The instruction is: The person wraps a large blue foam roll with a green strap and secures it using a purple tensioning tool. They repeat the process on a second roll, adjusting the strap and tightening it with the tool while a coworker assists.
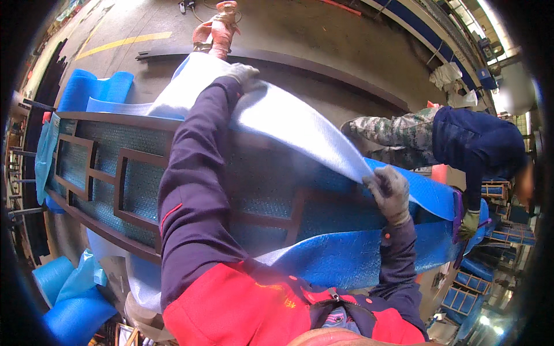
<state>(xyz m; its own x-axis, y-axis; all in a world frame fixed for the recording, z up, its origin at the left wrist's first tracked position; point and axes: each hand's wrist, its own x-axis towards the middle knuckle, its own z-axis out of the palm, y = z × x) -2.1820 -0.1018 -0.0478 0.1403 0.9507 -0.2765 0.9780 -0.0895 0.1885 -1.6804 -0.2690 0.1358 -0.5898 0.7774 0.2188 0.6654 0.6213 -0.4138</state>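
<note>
A long dark frame with a rectangular lattice (119, 183) lies across the view, with teal bubbly sheeting visible through its openings. Over its far side runs a packing sheet (288, 118), shiny white on one face and blue on the other. My left hand (242, 75), in a pale glove, reaches far out and is closed on the sheet's far edge. My gloved right hand (390, 193) pinches the same sheet farther right, pulling its edge taut. Another blue flap of sheeting (334, 256) lies along the near side, below my hands.
A bent-over co-worker (479, 141) at the right has a gloved hand (469, 225) at the frame's end. Blue rolls (81, 308) stand at lower left. A dark bar (277, 66) lies on the floor beyond, near an orange-wrapped post (222, 32).
</note>
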